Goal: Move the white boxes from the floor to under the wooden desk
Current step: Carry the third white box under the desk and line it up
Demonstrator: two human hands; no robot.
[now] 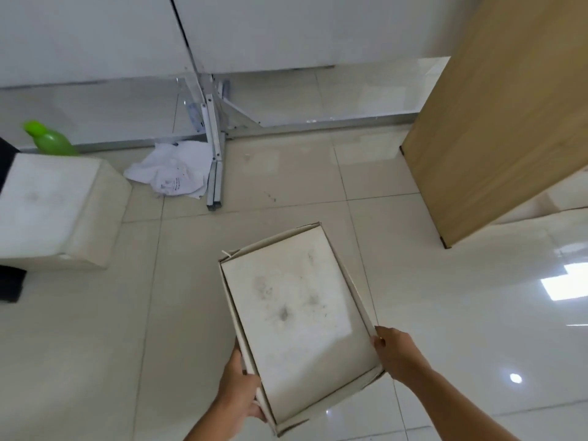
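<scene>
I hold a flat white box (296, 310), dusty on top with dark smudges, above the tiled floor in the lower middle of the view. My left hand (240, 386) grips its near left edge. My right hand (396, 351) grips its right edge. A second, bulkier white box (54, 208) rests on the floor at the left. The wooden desk's side panel (502, 122) stands at the right, with shadowed floor beyond it under the desk.
A green bottle (51, 140) stands behind the left box. Crumpled white paper (168, 173) lies by a folded metal frame (214, 148) near the glass wall's base. A dark object (9, 281) shows at the far left edge.
</scene>
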